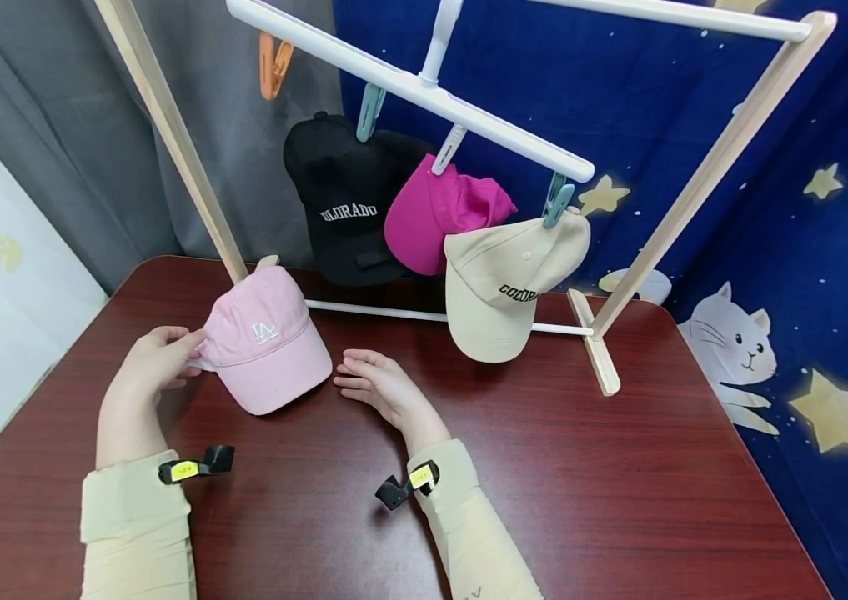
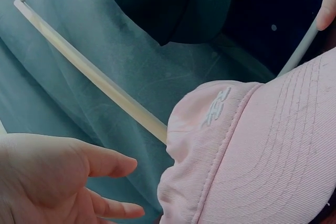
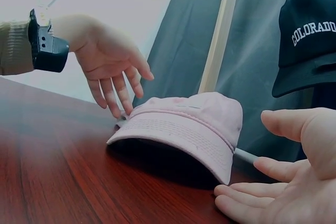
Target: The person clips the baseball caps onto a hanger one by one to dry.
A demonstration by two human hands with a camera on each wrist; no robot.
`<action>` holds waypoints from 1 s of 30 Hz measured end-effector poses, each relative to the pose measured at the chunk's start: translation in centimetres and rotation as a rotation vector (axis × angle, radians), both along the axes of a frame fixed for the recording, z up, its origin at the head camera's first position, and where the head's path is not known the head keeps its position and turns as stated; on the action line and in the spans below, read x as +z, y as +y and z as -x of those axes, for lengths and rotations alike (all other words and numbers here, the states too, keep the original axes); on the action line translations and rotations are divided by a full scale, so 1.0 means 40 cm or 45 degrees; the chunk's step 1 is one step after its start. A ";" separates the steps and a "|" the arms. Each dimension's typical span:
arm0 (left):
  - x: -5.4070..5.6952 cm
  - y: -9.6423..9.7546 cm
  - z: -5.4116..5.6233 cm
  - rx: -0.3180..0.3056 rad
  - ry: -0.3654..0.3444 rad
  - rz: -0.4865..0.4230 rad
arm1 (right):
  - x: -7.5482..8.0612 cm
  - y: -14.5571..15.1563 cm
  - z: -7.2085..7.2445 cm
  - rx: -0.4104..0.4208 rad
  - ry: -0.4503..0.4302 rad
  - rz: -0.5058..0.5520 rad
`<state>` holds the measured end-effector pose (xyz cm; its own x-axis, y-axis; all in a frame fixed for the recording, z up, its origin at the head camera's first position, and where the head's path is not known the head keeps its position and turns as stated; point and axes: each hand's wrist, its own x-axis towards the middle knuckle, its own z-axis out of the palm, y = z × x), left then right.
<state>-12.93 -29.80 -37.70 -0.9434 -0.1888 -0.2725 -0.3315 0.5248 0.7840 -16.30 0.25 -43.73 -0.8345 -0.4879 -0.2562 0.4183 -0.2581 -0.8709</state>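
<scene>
A light pink cap [image 1: 262,333] with white letters on its front rests on the table, its brim toward me. At its left side is my left hand [image 1: 156,360], fingertips right by the strap end. The left wrist view shows thumb and fingers [image 2: 116,162] spread, with a gap to the cap. Just right of the brim, my right hand [image 1: 386,387] has loosely extended fingers and holds nothing. In the right wrist view its fingertips [image 3: 231,190] lie low beside the brim's corner [image 3: 223,174].
Behind, a white bar [image 1: 424,87] on a wooden frame [image 1: 716,175] carries a black cap [image 1: 341,200], a magenta cap [image 1: 439,217] and a beige cap [image 1: 499,275] on clips. An orange clip [image 1: 273,67] hangs at the bar's left. A low rail [image 1: 378,310] crosses behind the pink cap.
</scene>
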 end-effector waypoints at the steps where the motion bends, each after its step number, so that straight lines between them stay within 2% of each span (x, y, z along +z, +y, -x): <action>1: 0.000 0.001 0.000 0.001 -0.002 -0.003 | 0.000 0.000 0.000 0.002 -0.002 0.001; 23: -0.006 0.003 0.008 -0.041 -0.026 -0.013 | 0.001 -0.011 -0.004 0.040 0.003 0.018; 30: -0.009 0.008 0.008 -0.012 -0.054 -0.009 | -0.002 -0.011 -0.006 0.039 0.026 -0.007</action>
<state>-13.23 -29.47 -38.05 -0.9327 -0.1780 -0.3135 -0.3596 0.5227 0.7730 -16.07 -0.20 -43.82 -0.8241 -0.5122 -0.2421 0.4082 -0.2406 -0.8806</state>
